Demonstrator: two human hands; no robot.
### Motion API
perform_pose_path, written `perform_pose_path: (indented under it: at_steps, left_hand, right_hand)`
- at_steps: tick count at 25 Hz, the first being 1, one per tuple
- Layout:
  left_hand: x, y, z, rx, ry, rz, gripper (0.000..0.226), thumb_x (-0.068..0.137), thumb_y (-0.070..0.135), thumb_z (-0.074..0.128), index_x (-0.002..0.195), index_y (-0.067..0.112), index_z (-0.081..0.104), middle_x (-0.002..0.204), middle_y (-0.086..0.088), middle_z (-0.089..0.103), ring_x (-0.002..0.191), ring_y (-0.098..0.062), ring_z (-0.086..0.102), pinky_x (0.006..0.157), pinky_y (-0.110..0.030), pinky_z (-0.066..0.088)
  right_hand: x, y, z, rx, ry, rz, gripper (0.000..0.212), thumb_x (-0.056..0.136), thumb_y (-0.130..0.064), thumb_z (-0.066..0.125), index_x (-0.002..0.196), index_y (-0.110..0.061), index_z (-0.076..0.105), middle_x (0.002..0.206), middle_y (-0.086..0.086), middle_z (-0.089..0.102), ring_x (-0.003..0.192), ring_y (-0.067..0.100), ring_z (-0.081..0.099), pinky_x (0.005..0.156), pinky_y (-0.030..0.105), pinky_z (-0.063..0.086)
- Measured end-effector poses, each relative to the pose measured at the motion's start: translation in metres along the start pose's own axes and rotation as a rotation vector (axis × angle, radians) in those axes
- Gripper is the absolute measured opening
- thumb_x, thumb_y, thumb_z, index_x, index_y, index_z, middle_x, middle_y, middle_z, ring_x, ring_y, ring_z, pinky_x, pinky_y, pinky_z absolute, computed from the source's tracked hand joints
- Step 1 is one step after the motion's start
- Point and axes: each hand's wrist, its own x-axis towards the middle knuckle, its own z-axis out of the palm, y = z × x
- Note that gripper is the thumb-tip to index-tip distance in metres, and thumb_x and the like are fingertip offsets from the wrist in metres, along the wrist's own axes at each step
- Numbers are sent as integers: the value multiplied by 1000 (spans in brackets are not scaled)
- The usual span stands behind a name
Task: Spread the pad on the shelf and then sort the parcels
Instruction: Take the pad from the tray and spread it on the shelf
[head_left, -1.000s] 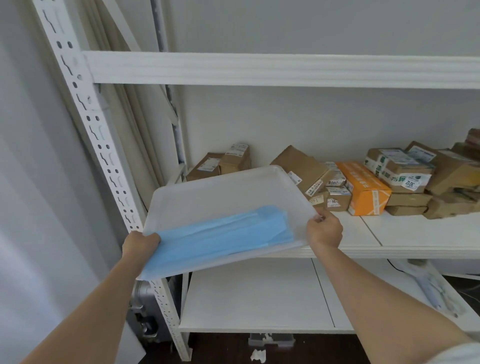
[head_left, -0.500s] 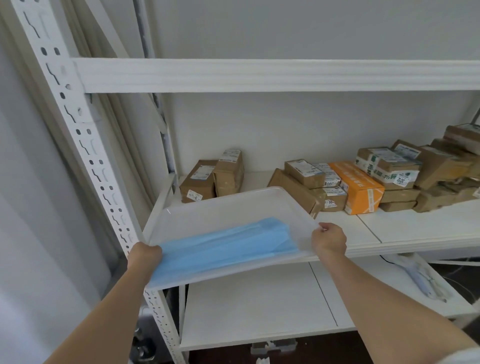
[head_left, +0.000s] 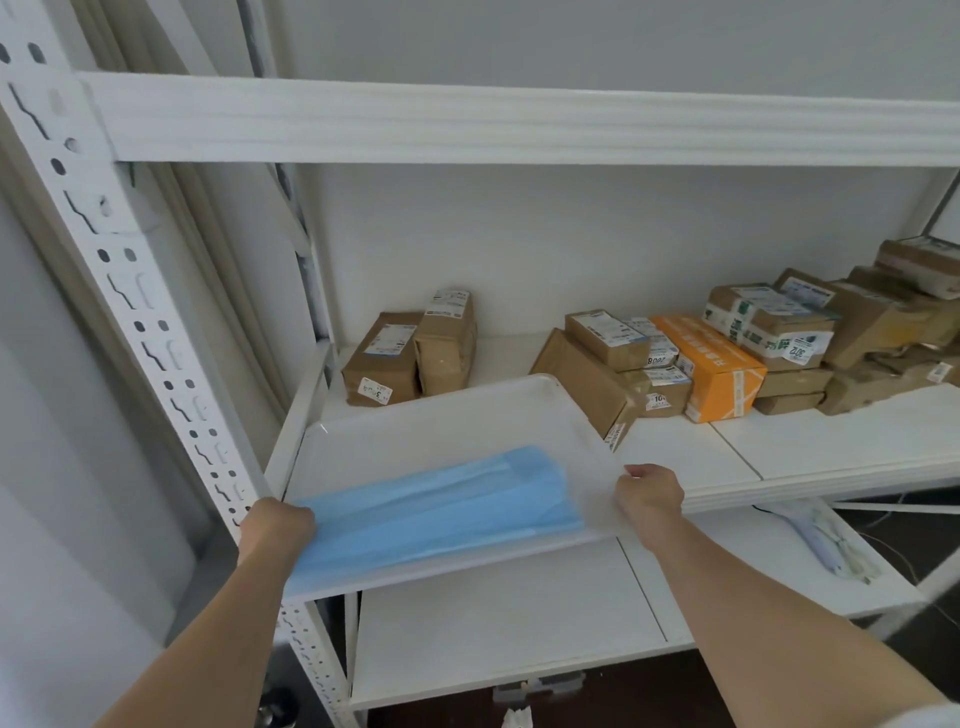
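Observation:
I hold a white tray (head_left: 415, 436) by its two near corners, my left hand (head_left: 278, 525) on the left one and my right hand (head_left: 649, 493) on the right one. A folded blue pad (head_left: 441, 509) lies in the tray's near half. The tray's far end sits over the left part of the middle shelf (head_left: 810, 452). Two brown parcels (head_left: 410, 351) stand at the shelf's back left. A cluster of brown parcels (head_left: 613, 364) and an orange box (head_left: 717, 364) lie just right of the tray, one parcel touching its far right corner.
More taped brown parcels (head_left: 852, 332) are piled at the shelf's far right. A white perforated upright post (head_left: 130, 291) stands left of the tray, and a shelf beam (head_left: 519, 124) runs overhead. A lower shelf (head_left: 498, 623) sits beneath, with a white object (head_left: 831, 540) on its right side.
The tray with the pad has moved forward and down onto the left part of the middle shelf. Both hands keep their hold on its near corners.

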Motion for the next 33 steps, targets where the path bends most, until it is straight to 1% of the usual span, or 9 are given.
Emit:
perform_pose_path:
  at_steps: [7, 10, 13, 17, 20, 23, 26, 28, 33]
  left_hand:
    - [11, 1, 10, 31, -2, 11, 8, 87, 3, 50, 94, 1, 48, 97, -21, 54, 85, -37, 55, 71, -38, 48]
    - [11, -1, 17, 46, 5, -23, 9, 87, 3, 50, 96, 0, 50, 90, -18, 52, 83, -37, 55, 71, -39, 48]
    - [11, -3, 20, 31, 5, -41, 13, 87, 5, 51, 98, -1, 54, 86, -17, 52, 82, -37, 57, 68, -38, 48]
    - [10, -6, 25, 26, 37, -59, 8, 87, 6, 51, 94, 1, 54, 89, -17, 54, 82, -35, 53, 68, -37, 44]
    - [12, -10, 31, 22, 86, -44, 6, 87, 5, 50, 91, 6, 54, 78, -11, 49, 79, -32, 50, 68, -35, 41]
    - [6, -11, 40, -1, 100, -56, 14, 86, 5, 50, 94, 11, 60, 84, -14, 56, 80, -33, 53, 71, -37, 45]
    - [4, -3, 48, -28, 119, -20, 27, 87, 4, 52, 110, 4, 64, 102, -22, 61, 89, -37, 56, 79, -37, 46]
    - [5, 5, 54, -52, 106, -19, 31, 88, 2, 50, 116, 1, 63, 100, -21, 58, 91, -37, 57, 80, -37, 46]
    - [8, 17, 63, -79, 80, -71, 27, 83, 4, 49, 103, 7, 67, 94, -17, 61, 89, -39, 61, 83, -43, 54]
  right_hand:
    - [18, -10, 11, -197, -122, 37, 26, 90, -13, 52, 111, -1, 59, 107, 13, 63, 105, 36, 58, 76, 27, 39]
    - [30, -19, 18, -257, -109, 28, 55, 89, -34, 59, 133, -3, 47, 132, 15, 55, 122, 36, 49, 91, 34, 41]
    - [45, -30, 25, -304, 8, -12, 66, 87, -46, 62, 134, -3, 44, 134, 17, 52, 127, 37, 44, 99, 40, 40]
    - [72, -37, 41, -58, 60, -101, 63, 87, -29, 68, 135, 3, 43, 131, 22, 56, 122, 38, 52, 98, 39, 42]
    - [83, -43, 55, 78, 196, -237, 38, 86, -19, 68, 116, 2, 58, 118, 21, 62, 109, 36, 60, 82, 31, 44]
    - [93, -54, 64, 108, 250, -439, 35, 83, -14, 70, 108, 7, 58, 112, 25, 59, 99, 37, 61, 73, 29, 42]
    - [106, -60, 64, 35, 218, -483, 41, 82, -14, 72, 111, 9, 56, 110, 28, 60, 99, 40, 60, 79, 38, 47]
    - [113, -59, 62, 15, 195, -469, 36, 82, -13, 72, 107, 9, 59, 103, 28, 64, 97, 39, 62, 79, 36, 46]
    - [130, -54, 58, -5, 80, -452, 27, 76, -14, 77, 92, 2, 62, 90, 22, 65, 86, 33, 65, 70, 29, 46]
